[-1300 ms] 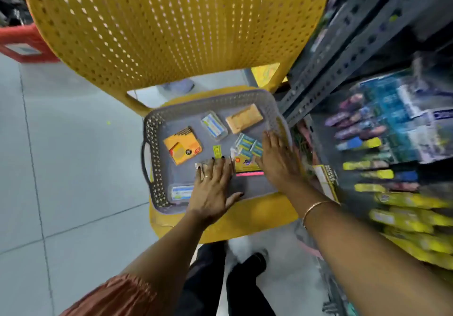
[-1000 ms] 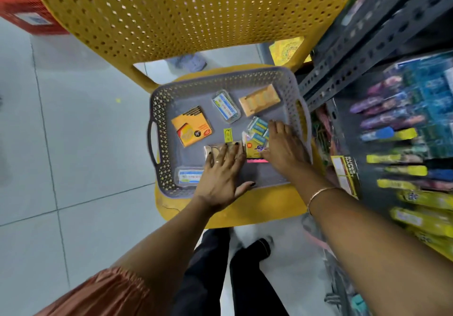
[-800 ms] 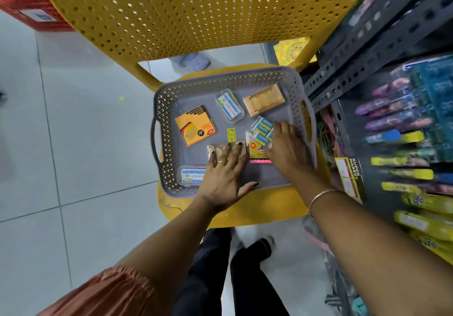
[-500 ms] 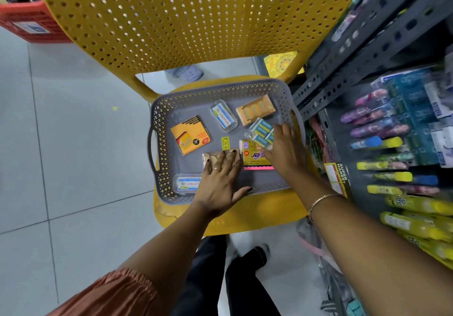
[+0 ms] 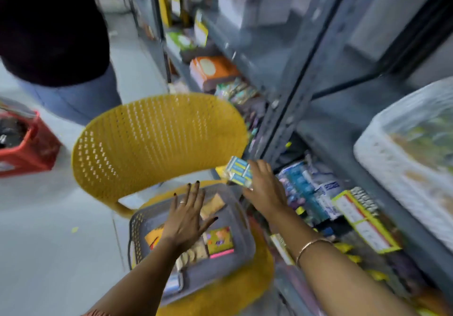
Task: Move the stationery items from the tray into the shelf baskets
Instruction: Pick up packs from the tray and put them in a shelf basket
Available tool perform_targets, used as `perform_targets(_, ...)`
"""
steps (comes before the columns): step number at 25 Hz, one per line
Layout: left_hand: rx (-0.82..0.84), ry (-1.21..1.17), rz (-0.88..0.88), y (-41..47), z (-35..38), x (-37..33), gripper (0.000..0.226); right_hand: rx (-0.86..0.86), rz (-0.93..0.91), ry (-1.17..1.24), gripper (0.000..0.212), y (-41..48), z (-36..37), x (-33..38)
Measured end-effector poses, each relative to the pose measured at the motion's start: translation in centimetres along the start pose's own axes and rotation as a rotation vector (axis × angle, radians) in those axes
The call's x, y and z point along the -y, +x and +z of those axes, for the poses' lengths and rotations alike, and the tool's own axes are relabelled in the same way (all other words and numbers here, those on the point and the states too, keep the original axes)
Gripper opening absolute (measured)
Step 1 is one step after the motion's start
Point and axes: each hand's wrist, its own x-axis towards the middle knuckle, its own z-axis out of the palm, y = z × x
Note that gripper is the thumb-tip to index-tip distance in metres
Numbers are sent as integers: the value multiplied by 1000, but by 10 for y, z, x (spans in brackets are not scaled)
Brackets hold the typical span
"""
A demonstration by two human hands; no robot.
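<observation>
A grey perforated tray rests on the seat of a yellow chair. My right hand holds a blue-and-yellow pack of small boxes lifted above the tray's far right corner, close to the metal shelf. My left hand hovers flat over the tray with fingers spread, holding nothing. Under and around it lie a yellow-green card with a pink strip, an orange packet, an orange booklet and a clear box. The frame is blurred.
A grey metal shelf runs along the right, its lower level packed with pens and packets. A white basket sits on a higher level at right. Another person stands behind the chair. A red crate is on the floor.
My right hand has picked up the blue-and-yellow pack and raised it out of the tray toward the shelf. My left hand has lifted off the tray items. The view has tilted upward.
</observation>
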Motion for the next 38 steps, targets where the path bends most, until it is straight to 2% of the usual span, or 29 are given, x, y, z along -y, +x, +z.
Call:
perform_targets(2,-50,-12,62,14,-43,-12,109,-88,25,-19,62,-1,-44,10)
perform_targets(7,-148,141,335,36,-139,-71,98,-334,95,-46,57,-19,-151,17)
perform_targets(11,-253,167,570,51,-178,-139,84,-484,167,-87,59,-41,-220,-7)
perform_targets(14,-248,112,672,72,-188,-178,97,-531,289,-126,56,-62,-257,-41)
perform_targets(17,-201,180,722,99,-174,-194,104,-491,434,-113,62,-85,-278,-86)
perform_targets(21,-134,243,729,129,-162,-197,92,-328,559,-72,70,-119,-286,-150)
perform_targets(25,-99,266,768,144,-158,-199,113,-134,666,-55,71,-137,-281,-196)
perform_targets(33,-154,221,768,146,-148,-201,103,144,724,-142,68,-130,-263,-230)
perform_targets(38,-159,221,772,147,-145,-198,95,220,717,-133,93,-121,-258,-230)
